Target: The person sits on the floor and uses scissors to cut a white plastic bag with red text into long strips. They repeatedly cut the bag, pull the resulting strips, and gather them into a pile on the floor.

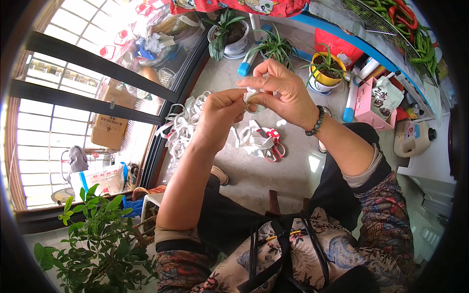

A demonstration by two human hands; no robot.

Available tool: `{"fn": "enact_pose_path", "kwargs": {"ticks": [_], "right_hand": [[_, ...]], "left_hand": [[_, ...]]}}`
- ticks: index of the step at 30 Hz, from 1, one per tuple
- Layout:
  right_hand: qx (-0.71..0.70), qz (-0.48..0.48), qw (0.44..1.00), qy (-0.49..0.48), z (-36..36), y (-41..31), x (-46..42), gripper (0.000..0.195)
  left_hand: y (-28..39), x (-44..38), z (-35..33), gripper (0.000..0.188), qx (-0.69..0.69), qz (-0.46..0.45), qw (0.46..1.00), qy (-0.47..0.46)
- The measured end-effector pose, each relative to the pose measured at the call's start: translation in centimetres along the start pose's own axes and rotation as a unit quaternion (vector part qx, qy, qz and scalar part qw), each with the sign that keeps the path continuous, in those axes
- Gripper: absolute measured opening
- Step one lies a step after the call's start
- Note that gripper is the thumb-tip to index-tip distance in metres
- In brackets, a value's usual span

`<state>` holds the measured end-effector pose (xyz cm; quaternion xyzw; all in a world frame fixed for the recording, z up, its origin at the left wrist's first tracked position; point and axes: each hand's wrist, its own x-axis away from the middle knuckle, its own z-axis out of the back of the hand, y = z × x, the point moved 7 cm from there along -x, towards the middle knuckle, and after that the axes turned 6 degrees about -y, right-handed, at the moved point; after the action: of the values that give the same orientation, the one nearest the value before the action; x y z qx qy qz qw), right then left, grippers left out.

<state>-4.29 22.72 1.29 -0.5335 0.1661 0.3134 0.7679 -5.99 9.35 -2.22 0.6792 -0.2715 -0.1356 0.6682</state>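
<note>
A small white piece, cloth-like and folded point(250, 94), is pinched between both hands above the floor. My left hand point(221, 111) grips it from the left with thumb and forefinger. From the other side, my right hand point(285, 89) holds it between thumb and fingers, and a beaded bracelet circles that wrist. Below the hands, scissors with red-and-white handles point(279, 151) lie on the tiles beside crumpled white cloth pieces point(253, 141), one of them with a red dotted part. A heap of white strips point(185, 126) is spread farther left, near the window frame.
Potted plants stand ahead in a white pot point(234, 45) and a yellow pot point(329, 75). At right are a pink box point(366, 110) and a beige plastic jug point(412, 138). A leafy plant point(106, 234) is at lower left, by the sliding window point(99, 67). Peppers point(421, 51) lie on a rack.
</note>
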Motion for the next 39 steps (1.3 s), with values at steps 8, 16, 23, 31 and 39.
{"fn": "enact_pose_path", "kwargs": {"ticks": [8,16,23,31,39], "right_hand": [[-0.019,-0.051,0.998,-0.045,0.0,1.0,0.1,0.011],[-0.171,-0.161,0.972,0.026,0.8,2.5,0.2,0.018],[-0.262,-0.195,0.940,0.102,1.7,3.7,0.6,0.016],[-0.267,-0.225,0.933,0.090,1.8,3.5,1.0,0.018],[-0.320,-0.212,0.921,0.067,2.1,2.1,0.4,0.022]], "left_hand": [[0.5,0.5,-0.9,0.024,-0.044,0.003,0.999,0.022],[0.1,-0.1,-0.2,0.026,0.031,-0.046,0.997,0.060],[1.4,0.2,-1.3,0.018,0.078,-0.116,0.988,0.070],[0.8,-0.2,-1.9,0.010,-0.020,-0.087,0.996,-0.004],[1.3,0.1,-1.4,0.013,0.070,-0.102,0.992,0.013]]}}
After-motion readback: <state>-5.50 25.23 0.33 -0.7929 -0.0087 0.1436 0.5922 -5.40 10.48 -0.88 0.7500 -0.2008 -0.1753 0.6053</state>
